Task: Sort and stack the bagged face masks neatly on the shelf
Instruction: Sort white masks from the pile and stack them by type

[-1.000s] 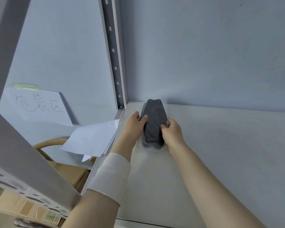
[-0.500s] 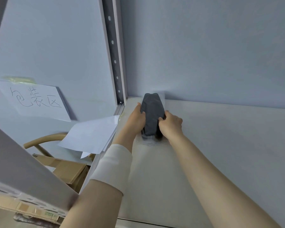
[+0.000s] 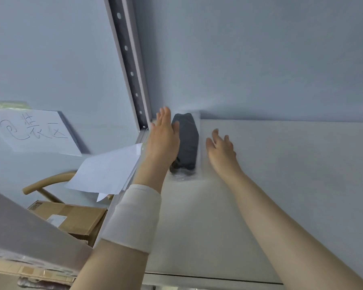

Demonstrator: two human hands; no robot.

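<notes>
Mask bag (image 3: 187, 141), a clear packet of dark grey masks, lies flat on the white shelf (image 3: 260, 185), tucked into the back left corner. Its far end meets the wall (image 3: 260, 59) and its length runs back toward the viewer.

The left hand (image 3: 162, 139) is open, with straight fingers pointing at the wall. It lies along the bag's left edge, and the thumb rests on top of the dark masks. The right hand (image 3: 220, 149) is also open, palm down with fingers loosely spread, just to the right of the bag and holding nothing. Whether it touches the bag's clear edge or the shelf cannot be told. Both bare forearms reach in from the bottom of the view. A white wrap (image 3: 134, 218) circles the left forearm.

Just left of the bag, a grey metal post (image 3: 130, 65) with a row of holes rises from the shelf corner. Past the shelf's left edge, loose white sheets (image 3: 107, 170) stick out. Behind them, a paper sign (image 3: 29, 130) with handwritten characters hangs on the pale blue wall, with a strip of green tape (image 3: 8, 104) at its top. Below the sheets are the curved back of a wooden chair (image 3: 48, 183) and a brown cardboard box (image 3: 71, 216). A grey beam (image 3: 19, 227) crosses the lower left corner.
</notes>
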